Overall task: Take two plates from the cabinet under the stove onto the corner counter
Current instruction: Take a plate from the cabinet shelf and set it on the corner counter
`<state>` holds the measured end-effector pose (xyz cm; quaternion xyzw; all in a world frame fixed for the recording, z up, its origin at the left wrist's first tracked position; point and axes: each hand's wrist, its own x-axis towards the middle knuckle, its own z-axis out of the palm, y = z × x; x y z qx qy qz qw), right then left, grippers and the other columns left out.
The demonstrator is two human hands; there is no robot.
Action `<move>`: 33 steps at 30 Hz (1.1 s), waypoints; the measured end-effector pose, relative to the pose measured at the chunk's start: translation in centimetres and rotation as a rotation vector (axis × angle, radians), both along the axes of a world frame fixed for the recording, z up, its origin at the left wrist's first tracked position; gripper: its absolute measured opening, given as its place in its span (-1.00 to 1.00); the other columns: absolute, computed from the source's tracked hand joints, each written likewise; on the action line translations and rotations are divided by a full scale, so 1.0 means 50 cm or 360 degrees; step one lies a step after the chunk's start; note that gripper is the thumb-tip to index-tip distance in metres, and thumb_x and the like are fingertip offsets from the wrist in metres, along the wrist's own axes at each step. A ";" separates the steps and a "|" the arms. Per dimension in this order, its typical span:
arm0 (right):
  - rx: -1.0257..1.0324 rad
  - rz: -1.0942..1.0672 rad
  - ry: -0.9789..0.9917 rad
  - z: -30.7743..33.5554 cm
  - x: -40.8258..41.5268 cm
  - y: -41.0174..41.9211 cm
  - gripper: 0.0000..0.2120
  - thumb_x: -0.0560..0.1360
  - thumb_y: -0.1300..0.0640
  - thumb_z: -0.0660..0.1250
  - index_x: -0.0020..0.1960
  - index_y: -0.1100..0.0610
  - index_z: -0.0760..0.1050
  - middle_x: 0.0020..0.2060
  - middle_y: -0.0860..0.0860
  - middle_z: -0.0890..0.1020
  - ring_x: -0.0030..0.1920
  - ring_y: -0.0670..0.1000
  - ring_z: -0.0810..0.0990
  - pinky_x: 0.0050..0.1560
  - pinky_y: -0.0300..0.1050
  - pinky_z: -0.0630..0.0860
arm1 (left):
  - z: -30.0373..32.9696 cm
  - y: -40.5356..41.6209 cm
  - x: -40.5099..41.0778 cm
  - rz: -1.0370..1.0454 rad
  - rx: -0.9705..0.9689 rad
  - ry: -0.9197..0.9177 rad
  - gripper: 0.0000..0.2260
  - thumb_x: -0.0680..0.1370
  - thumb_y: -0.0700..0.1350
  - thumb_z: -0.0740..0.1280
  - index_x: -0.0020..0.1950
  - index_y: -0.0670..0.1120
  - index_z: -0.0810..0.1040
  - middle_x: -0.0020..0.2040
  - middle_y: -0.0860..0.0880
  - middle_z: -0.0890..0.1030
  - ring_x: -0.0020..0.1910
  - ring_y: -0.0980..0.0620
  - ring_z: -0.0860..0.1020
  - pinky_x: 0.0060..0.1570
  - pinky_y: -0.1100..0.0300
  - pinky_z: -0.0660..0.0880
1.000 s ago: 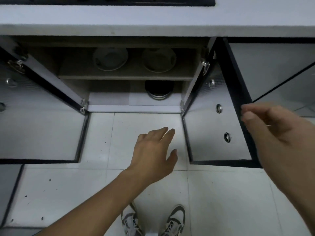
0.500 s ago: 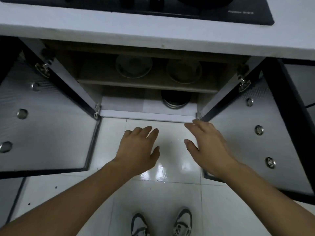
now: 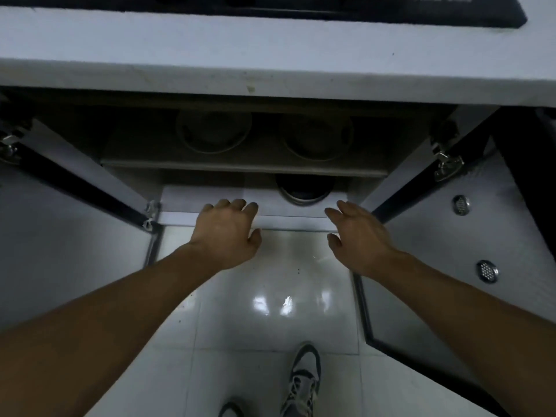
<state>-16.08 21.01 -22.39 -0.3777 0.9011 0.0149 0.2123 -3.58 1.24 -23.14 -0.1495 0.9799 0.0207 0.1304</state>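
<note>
The cabinet under the stove stands with both doors swung wide. On its dim upper shelf (image 3: 240,167) lie two pale round plates side by side, the left plate (image 3: 213,132) and the right plate (image 3: 316,136). A dark round stack of dishes (image 3: 304,191) sits below on the cabinet floor, partly hidden by the shelf. My left hand (image 3: 228,233) hovers at the cabinet's white front lip, fingers spread, holding nothing. My right hand (image 3: 358,236) is level with it to the right, also empty with fingers apart. Both hands are well short of the plates.
The left door (image 3: 60,236) and right door (image 3: 451,236) jut out toward me on either side. A thick white counter edge (image 3: 270,55) overhangs the opening, with a black stove top (image 3: 301,10) on it. White floor tiles and my shoes (image 3: 301,383) lie below.
My right hand left the right door's edge and came in beside the left. Both hands have moved forward to the cabinet's front lip, and my view has drawn closer and lower.
</note>
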 end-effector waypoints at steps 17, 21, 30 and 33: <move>-0.0635 -0.0957 0.0045 -0.163 -0.258 -0.108 -0.66 0.54 0.17 0.24 0.27 0.26 0.48 0.14 0.28 0.59 0.15 0.25 0.55 0.16 -0.01 0.48 | -0.160 -0.150 -0.316 0.0802 0.1063 0.0375 -0.73 0.58 -0.03 0.24 0.19 -0.16 0.51 0.11 -0.18 0.54 0.14 -0.18 0.51 0.12 0.09 0.45; -0.0731 -0.1166 0.0122 -0.200 -0.317 -0.136 -0.70 0.58 0.25 0.14 0.26 0.30 0.46 0.23 0.26 0.53 0.23 0.25 0.48 0.14 -0.05 0.41 | -0.193 -0.166 -0.374 0.1295 0.1818 0.0859 -0.84 0.56 -0.29 0.26 -0.22 -0.17 0.43 -0.07 -0.25 0.55 -0.30 -0.10 0.55 -0.52 0.16 0.59; -0.1664 -0.1908 -0.0830 -0.252 -0.426 -0.163 -0.83 0.57 0.14 0.23 0.12 0.17 0.48 -0.24 0.07 0.55 -0.51 -0.07 0.55 -0.73 -0.44 0.27 | -0.233 -0.201 -0.445 0.1316 0.2225 0.1009 -0.86 0.53 -0.34 0.27 -0.15 -0.12 0.44 -0.20 -0.10 0.56 -0.26 0.00 0.55 -0.35 0.14 0.60; -0.1591 -0.1810 -0.0784 -0.259 -0.433 -0.172 -0.78 0.59 0.22 0.18 -0.24 0.14 0.39 -0.40 0.07 0.44 -0.81 -0.18 0.30 -0.75 -0.48 0.12 | -0.240 -0.203 -0.452 0.1305 0.2275 0.0951 -0.86 0.53 -0.37 0.26 -0.14 -0.16 0.47 -0.20 -0.12 0.57 -0.25 -0.02 0.57 -0.41 0.17 0.60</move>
